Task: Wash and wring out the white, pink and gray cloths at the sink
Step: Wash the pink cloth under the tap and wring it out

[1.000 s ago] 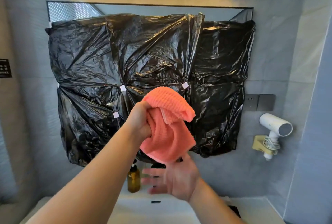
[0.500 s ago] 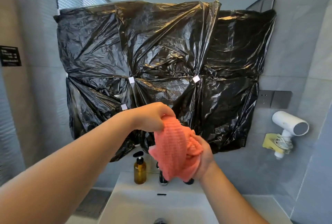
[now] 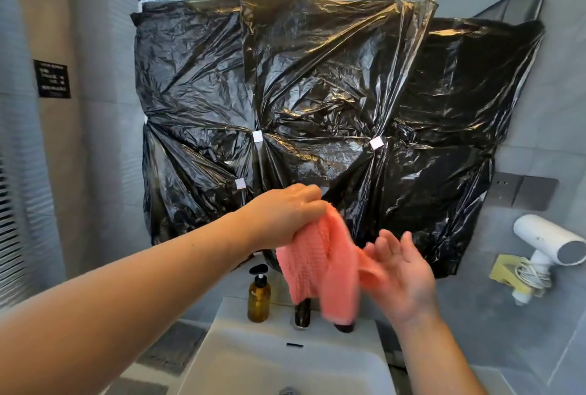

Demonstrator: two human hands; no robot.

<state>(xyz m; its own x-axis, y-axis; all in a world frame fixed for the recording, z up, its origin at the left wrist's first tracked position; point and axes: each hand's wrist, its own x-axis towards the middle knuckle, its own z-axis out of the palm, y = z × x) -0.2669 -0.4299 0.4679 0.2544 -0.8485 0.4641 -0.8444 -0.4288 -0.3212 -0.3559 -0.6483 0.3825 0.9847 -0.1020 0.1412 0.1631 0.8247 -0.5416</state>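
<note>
My left hand [image 3: 285, 214] grips the top of the pink ribbed cloth [image 3: 317, 267], which hangs down above the white sink [image 3: 253, 359]. To the right of the cloth is my right hand [image 3: 399, 274], its fingers spread and blurred, touching the cloth's right edge. The cloth's lower end hides part of the black tap [image 3: 302, 315]. No white or gray cloth is in view.
An amber pump bottle [image 3: 259, 296] stands on the sink's back ledge, left of the tap. Black plastic sheeting [image 3: 317, 93] covers the mirror behind. A white hair dryer [image 3: 548, 242] hangs on the wall at right, below wall sockets [image 3: 523, 191].
My right hand has let go of the bunched cloth and opened beside it. The cloth now hangs looser and lower from my left hand. The view has tilted down toward the sink.
</note>
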